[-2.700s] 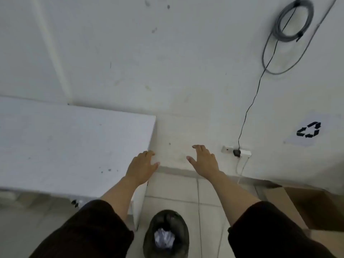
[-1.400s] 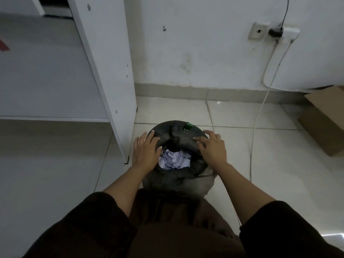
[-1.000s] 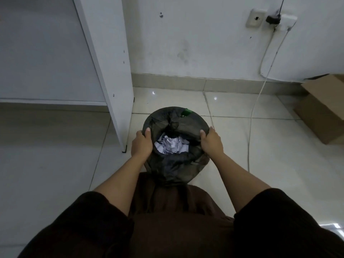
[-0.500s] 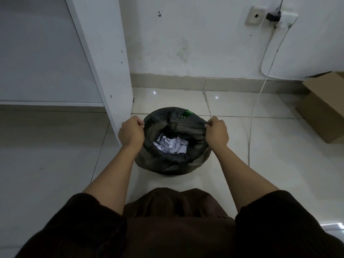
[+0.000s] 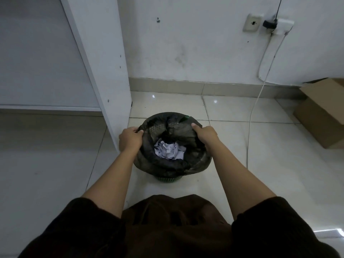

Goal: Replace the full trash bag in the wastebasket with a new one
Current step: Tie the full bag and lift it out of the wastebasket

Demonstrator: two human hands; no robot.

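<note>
A black trash bag (image 5: 167, 166) lines a green wastebasket (image 5: 168, 180) that stands on the tiled floor in front of me. Crumpled white paper (image 5: 168, 149) fills the bag's middle. My left hand (image 5: 130, 139) grips the bag's edge on the left side of the rim. On the right side my right hand (image 5: 204, 135) grips the bag's edge, with the thumb lying over the folded plastic. Only a strip of the basket's green base shows under the bag. No new bag is in view.
A white desk panel (image 5: 109, 75) stands just left of the basket. A white cable (image 5: 255, 108) hangs from the wall socket (image 5: 268, 25) to the floor at the right. A cardboard box (image 5: 323, 112) sits at the far right.
I bent down from the desk to the basket and both hands took hold of the bag's edge. Since half a second ago the right hand has pulled its edge inward over the opening.
</note>
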